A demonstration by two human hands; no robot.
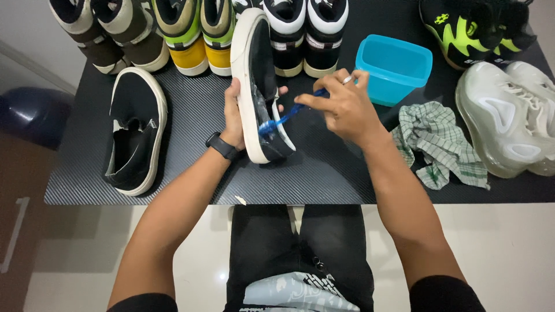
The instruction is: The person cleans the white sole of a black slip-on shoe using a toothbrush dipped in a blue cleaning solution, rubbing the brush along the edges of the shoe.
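1. Nearest the camera are the person's lap in dark trousers and both forearms, reaching forward over the near edge of the dark ribbed surface (191,110).
2. The left hand (234,118), with a black watch (222,145) at the wrist, has its fingers wrapped round the sole side of a black slip-on shoe (257,86), gripping it firmly. The shoe is tipped on its side just above the middle of the surface, its long axis running near to far, one end at the near side and the other pointing at the far edge.
3. The right hand (344,107), a ring on one finger, has its fingers pinched shut on the handle of a blue brush (283,118). The shoe lies to the left of this hand; the brush handle crosses that gap, and its head touches the shoe's near end beside the white sole edge. Both hands are at the shoe, the left carrying it.
4. The second shoe (136,130) of the pair lies flat towards the left edge.
5. A checked cloth (436,144) lies right of the right hand, and a pale translucent pair (514,115) sits at the right edge.
6. A blue tub (396,69) stands just beyond the right hand.
7. Along the far edge stand several pairs of high-top sneakers (202,34), and a black and neon pair (474,29) sits in the far right corner.
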